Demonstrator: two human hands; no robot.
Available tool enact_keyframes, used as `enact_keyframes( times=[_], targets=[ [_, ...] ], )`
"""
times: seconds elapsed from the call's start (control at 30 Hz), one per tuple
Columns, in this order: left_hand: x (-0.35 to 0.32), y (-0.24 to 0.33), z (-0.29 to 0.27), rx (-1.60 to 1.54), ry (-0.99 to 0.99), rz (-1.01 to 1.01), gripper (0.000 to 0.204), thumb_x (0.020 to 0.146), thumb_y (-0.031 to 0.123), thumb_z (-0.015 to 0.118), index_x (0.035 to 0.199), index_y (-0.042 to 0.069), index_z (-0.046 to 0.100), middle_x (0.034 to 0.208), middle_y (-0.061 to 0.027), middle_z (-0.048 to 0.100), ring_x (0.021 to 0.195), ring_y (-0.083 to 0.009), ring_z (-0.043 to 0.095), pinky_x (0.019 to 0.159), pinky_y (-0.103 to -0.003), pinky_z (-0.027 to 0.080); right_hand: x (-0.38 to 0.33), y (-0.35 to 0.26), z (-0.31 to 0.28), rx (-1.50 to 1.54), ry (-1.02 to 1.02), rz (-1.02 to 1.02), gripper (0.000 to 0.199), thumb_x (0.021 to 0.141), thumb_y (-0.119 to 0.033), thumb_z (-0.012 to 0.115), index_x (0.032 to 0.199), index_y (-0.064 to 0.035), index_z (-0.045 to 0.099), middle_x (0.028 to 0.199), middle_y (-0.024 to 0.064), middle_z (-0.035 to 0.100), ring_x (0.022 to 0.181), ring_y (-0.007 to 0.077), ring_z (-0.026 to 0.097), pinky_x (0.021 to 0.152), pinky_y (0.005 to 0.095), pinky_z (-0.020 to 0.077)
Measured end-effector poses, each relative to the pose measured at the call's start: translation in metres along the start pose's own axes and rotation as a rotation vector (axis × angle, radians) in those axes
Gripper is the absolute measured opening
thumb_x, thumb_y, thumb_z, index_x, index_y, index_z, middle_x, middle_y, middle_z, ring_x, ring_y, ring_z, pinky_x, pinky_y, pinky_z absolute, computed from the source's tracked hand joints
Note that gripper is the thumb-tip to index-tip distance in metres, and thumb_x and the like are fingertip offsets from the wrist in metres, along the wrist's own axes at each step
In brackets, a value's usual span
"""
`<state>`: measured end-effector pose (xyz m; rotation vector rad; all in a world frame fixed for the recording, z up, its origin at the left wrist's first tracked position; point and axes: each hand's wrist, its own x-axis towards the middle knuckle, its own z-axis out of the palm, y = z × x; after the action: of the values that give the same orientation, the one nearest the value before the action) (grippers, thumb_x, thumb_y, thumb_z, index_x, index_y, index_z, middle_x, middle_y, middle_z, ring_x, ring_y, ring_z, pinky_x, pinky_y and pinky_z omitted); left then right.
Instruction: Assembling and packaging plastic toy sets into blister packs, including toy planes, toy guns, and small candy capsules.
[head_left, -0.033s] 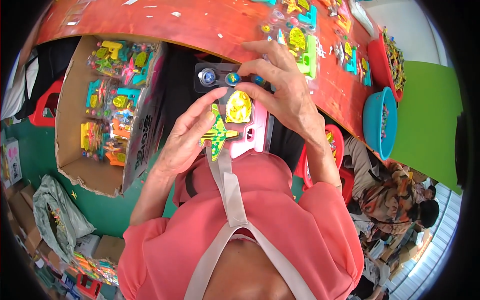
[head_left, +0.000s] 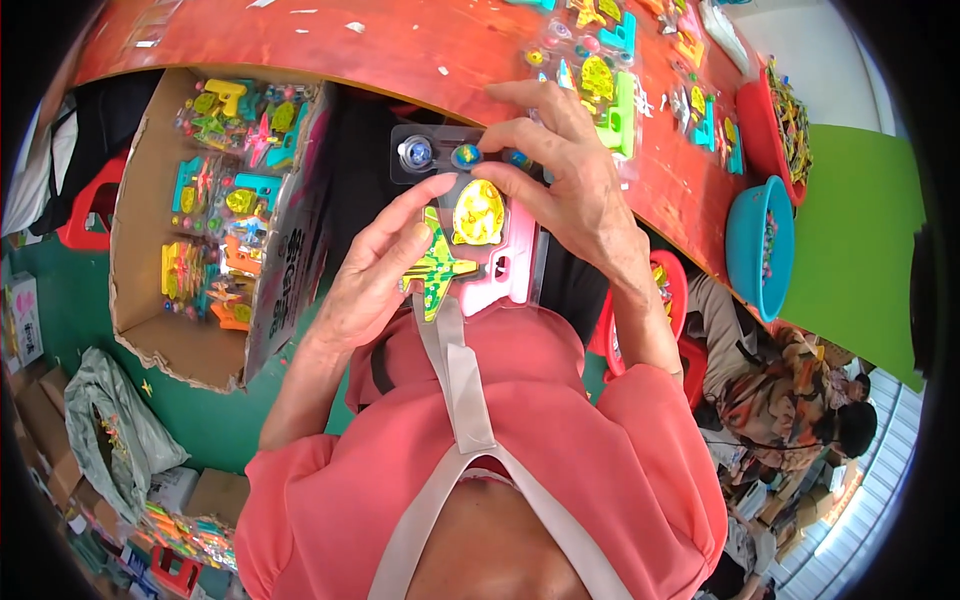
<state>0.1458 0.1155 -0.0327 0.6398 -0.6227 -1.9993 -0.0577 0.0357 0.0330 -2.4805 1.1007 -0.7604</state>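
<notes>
A clear plastic blister tray [head_left: 438, 138] sits over my lap at the table edge. Its left side is in my left hand [head_left: 375, 265], whose thumb rests on a green-and-yellow toy plane [head_left: 436, 268]. My right hand [head_left: 570, 170] reaches over the upper right, thumb and index fingertips at the edge of a small blue-green ball [head_left: 465, 156]; its other fingers are raised. Another blue ball [head_left: 518, 158] shows partly beneath that hand. A blue-and-white round toy [head_left: 415, 153], a yellow see-through oval piece [head_left: 479, 212] and a pink toy gun [head_left: 510, 262] also lie in the tray.
At left stands a cardboard box [head_left: 140, 225] with several filled toy packs. More packs [head_left: 618, 110] lie on the red table [head_left: 330, 45]. A blue tub [head_left: 742, 270] and a red basket [head_left: 752, 110] line its right end. Another person [head_left: 780, 400] is at right.
</notes>
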Motion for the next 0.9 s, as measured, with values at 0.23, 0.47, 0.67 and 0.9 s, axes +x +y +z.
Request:
enact_keyframes(
  times=[0.23,0.47,0.67,0.9],
  targets=[
    [-0.0037,0.0078,0.0009,-0.009,-0.035,-0.03,0.05,0.104,0.022,0.046,0.148,0.005,0.032,0.127,-0.0083,0.057,0.112,-0.0187,0.062,0.091,-0.033,0.054,0.0017,0.0028,0.0058,-0.093,0.048,-0.054,0.015,0.078,-0.005,0.073,0.09,-0.003,0.064,0.12,0.0139,0.058,0.11,0.0332,0.054,0.092,0.0426,0.0425],
    [-0.0018,0.0052,0.0001,-0.036,-0.036,-0.011,0.048,0.103,0.019,0.047,0.146,0.002,0.034,0.131,-0.0132,0.055,0.112,-0.0278,0.063,0.098,-0.039,0.051,0.0046,0.0094,0.0032,0.105,0.082,0.007,0.015,0.079,-0.003,0.071,0.093,-0.0033,0.065,0.116,0.0152,0.059,0.107,0.0326,0.056,0.09,0.0416,0.0439],
    [-0.0037,0.0055,-0.0012,-0.021,-0.023,-0.011,0.047,0.104,0.02,0.046,0.146,0.002,0.035,0.13,-0.0118,0.055,0.112,-0.0246,0.063,0.094,-0.035,0.054,-0.0017,0.0034,0.0004,0.095,-0.002,0.023,0.019,0.08,-0.009,0.074,0.097,-0.0061,0.066,0.121,0.0132,0.057,0.107,0.0304,0.055,0.09,0.0408,0.0436],
    [-0.0027,0.0026,-0.0022,0.008,-0.046,-0.021,0.045,0.104,0.019,0.045,0.145,0.001,0.037,0.13,-0.0089,0.053,0.113,-0.0175,0.06,0.093,-0.03,0.053,0.0049,0.001,0.0063,0.101,0.005,-0.01,0.024,0.077,-0.013,0.077,0.097,-0.008,0.066,0.119,0.0132,0.058,0.105,0.0317,0.055,0.089,0.0408,0.0435]
  ],
)
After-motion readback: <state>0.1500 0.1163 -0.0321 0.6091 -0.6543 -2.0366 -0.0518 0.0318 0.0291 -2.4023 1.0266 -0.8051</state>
